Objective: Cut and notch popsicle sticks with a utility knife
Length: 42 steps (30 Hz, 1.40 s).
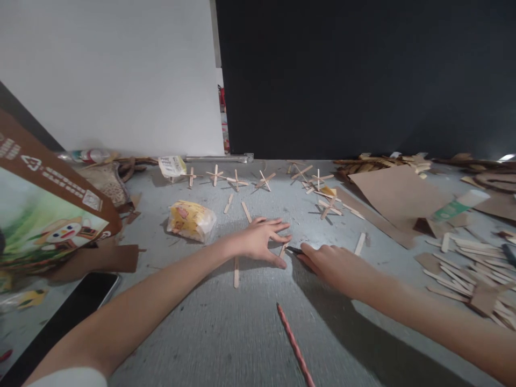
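My left hand (264, 240) rests on the grey table with its fingers spread. Its thumb and fingertips press a short wooden craft stick (283, 250) against the surface. From the right, my right hand (328, 263) grips a dark craft knife (296, 250), with the tip at that stick; most of the tool is hidden in the fist. Beneath my left wrist a loose craft stick (236, 275) pokes out, and another stick (246, 212) lies just beyond the hand. A reddish twisted pencil (292, 338) lies nearer to me.
Several crossed-stick pieces (236, 181) stand along the back. A yellow wrapped packet (191, 220), a phone (76, 309) and a brown printed bag (52, 204) are at left. Loose sticks (455, 277), cardboard (397, 196) and a green-white glue stick (459, 205) are at right.
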### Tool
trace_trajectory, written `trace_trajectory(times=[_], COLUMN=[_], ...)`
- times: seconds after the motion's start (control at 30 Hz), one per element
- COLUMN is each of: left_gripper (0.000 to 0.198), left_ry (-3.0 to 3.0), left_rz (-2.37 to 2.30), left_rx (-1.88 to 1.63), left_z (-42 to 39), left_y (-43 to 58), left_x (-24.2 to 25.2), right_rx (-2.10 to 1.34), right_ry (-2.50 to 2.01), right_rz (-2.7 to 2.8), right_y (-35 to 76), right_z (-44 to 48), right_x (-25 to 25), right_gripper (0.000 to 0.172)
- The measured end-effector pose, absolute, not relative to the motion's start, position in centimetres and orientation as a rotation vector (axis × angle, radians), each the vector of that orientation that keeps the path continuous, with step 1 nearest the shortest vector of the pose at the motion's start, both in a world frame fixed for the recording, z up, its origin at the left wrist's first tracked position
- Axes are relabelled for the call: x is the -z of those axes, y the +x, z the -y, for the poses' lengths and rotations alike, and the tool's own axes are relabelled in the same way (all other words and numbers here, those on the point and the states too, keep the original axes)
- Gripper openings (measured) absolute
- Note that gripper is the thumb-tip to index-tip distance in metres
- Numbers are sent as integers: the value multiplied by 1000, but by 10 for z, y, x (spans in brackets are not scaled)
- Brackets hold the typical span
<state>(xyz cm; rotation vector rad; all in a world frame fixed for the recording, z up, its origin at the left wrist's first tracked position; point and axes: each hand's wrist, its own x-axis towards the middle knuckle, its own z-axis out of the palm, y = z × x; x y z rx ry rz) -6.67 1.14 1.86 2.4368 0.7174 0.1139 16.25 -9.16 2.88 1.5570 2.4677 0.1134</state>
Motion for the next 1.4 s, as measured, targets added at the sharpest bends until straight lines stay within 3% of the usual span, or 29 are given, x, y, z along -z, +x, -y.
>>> trace_trajectory(times=[0.83,1.1,1.4], left_gripper=[81,89,83], left_ry=[2454,2398,2503], left_rz=[-725,-746,-739], left_rx=[-107,-226,-136], left_z=[-11,-13,-16], left_y=[-65,-66,-68], left_x=[-15,-8,-9], right_rx=[-133,-158,60], right_ry=[1317,1321,1355], right_rz=[-2370,-2462,-2422], right_y=[138,141,137], right_z=[78,75,53], right_x=[-75,-62,-80], right_gripper=[23,24,26])
